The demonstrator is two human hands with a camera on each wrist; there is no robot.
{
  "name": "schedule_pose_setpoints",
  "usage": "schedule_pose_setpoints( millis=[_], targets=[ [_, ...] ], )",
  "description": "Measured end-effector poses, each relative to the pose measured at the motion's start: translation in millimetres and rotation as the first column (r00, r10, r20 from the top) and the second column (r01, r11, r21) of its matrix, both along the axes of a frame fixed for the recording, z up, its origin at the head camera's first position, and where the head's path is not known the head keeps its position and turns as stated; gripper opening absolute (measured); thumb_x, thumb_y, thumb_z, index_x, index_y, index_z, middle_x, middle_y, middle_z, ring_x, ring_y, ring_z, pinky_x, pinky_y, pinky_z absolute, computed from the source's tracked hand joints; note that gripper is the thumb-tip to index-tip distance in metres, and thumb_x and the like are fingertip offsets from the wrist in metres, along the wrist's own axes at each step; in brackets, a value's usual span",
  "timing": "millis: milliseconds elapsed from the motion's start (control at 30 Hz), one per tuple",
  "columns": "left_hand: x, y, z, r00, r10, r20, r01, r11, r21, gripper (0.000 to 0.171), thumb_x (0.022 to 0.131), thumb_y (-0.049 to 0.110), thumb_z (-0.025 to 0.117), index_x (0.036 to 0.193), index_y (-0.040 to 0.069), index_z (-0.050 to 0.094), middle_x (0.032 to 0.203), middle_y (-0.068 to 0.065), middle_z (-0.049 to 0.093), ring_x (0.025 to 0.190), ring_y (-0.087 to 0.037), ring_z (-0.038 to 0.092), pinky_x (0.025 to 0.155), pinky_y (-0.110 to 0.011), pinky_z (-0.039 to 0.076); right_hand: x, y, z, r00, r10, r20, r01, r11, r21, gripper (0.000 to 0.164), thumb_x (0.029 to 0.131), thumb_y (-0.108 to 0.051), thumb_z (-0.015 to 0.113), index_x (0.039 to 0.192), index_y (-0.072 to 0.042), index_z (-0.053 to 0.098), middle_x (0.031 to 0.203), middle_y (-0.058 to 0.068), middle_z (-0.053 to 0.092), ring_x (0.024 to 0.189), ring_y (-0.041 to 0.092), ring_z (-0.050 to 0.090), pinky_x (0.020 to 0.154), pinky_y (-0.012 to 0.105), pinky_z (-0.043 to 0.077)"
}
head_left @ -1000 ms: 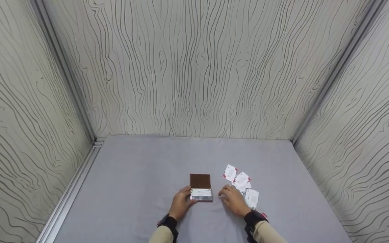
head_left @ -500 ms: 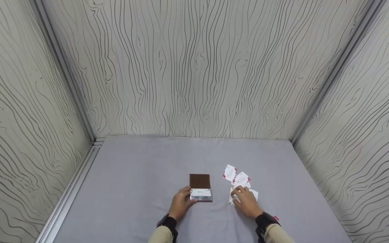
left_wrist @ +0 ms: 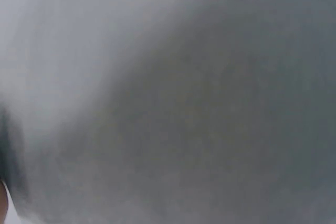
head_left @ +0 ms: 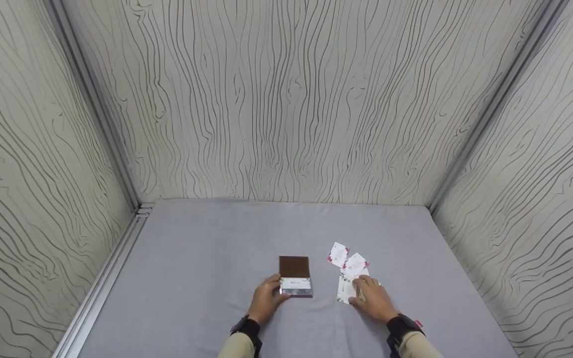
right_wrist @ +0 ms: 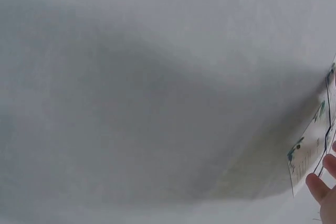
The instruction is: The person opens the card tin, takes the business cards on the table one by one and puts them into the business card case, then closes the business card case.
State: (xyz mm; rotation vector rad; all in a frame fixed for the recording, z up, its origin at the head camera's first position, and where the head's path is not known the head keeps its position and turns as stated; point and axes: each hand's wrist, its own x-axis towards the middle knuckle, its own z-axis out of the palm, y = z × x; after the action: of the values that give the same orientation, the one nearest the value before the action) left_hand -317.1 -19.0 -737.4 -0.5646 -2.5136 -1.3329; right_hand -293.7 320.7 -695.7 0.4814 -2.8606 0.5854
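Note:
A brown card case (head_left: pixel 294 267) lies unfolded on the grey cloth, with a floral-edged card (head_left: pixel 295 284) behind its clear pocket. My left hand (head_left: pixel 266 301) grips the case's left side, thumb at the near edge and fingers at the far side. My right hand (head_left: pixel 377 301) is over the loose cards, its thumb and fingertips (right_wrist: pixel 316 186) closing at the edge of a white card that the hand mostly hides. Beside it lies another white card (head_left: pixel 344 288) with floral corners, also seen in the right wrist view. The left wrist view shows mainly blurred cloth.
Farther back, two white cards with red flowers, the left card (head_left: pixel 338 254) and the right card (head_left: pixel 355 263), lie close together, overlapping the pile. Grey cloth (head_left: pixel 207 258) covers the table. Patterned panels (head_left: pixel 286 99) stand behind and at both sides.
My right hand has moved right from near the case to the loose cards, uncovering the floral card at its left. The left hand and case have stayed in place.

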Motion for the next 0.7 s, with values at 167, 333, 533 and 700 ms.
schedule_pose_setpoints(
  millis=[167,333,533,700],
  targets=[
    [-0.6,0,-2.2,1.0,0.006,0.009,-0.006,1.0,0.0,0.041,0.08,0.014,0.08,0.11,-0.01,0.068,0.126,-0.024,0.062,0.121,-0.039,0.057,0.104,-0.051,0.044,2.5,8,3.2,0.998,0.002,0.061,0.0,0.999,-0.032,0.05,0.081,-0.025,0.081,0.117,0.001,0.057,0.128,0.033,0.051,0.121,0.052,0.047,0.1,0.066,0.039],
    [-2.3,-1,-3.7,1.0,-0.001,0.022,0.001,1.0,0.004,0.043,0.079,0.016,0.081,0.112,-0.008,0.068,0.126,-0.023,0.062,0.122,-0.04,0.056,0.105,-0.051,0.044,3.1,15,4.1,0.999,0.024,0.047,-0.022,0.999,-0.024,0.052,0.079,-0.026,0.082,0.116,0.001,0.057,0.125,0.032,0.054,0.116,0.051,0.052,0.096,0.065,0.043],
    [-3.4,-1,-3.9,0.999,-0.008,0.034,0.008,1.0,0.013,0.043,0.079,0.017,0.081,0.112,-0.008,0.068,0.127,-0.022,0.062,0.123,-0.039,0.055,0.105,-0.051,0.043,3.9,19,6.2,0.998,-0.007,0.066,0.009,1.0,-0.023,0.053,0.076,-0.03,0.084,0.114,-0.001,0.06,0.12,0.024,0.058,0.109,0.047,0.055,0.088,0.063,0.047],
    [-4.6,-1,-3.6,1.0,-0.009,0.026,0.008,1.0,0.004,0.043,0.078,0.015,0.082,0.112,-0.008,0.069,0.126,-0.022,0.063,0.122,-0.039,0.056,0.105,-0.051,0.044,3.0,23,8.0,0.996,-0.046,0.082,0.048,0.999,-0.022,0.056,0.073,-0.031,0.086,0.115,-0.003,0.062,0.116,0.019,0.058,0.106,0.043,0.054,0.086,0.062,0.047]
  ],
)
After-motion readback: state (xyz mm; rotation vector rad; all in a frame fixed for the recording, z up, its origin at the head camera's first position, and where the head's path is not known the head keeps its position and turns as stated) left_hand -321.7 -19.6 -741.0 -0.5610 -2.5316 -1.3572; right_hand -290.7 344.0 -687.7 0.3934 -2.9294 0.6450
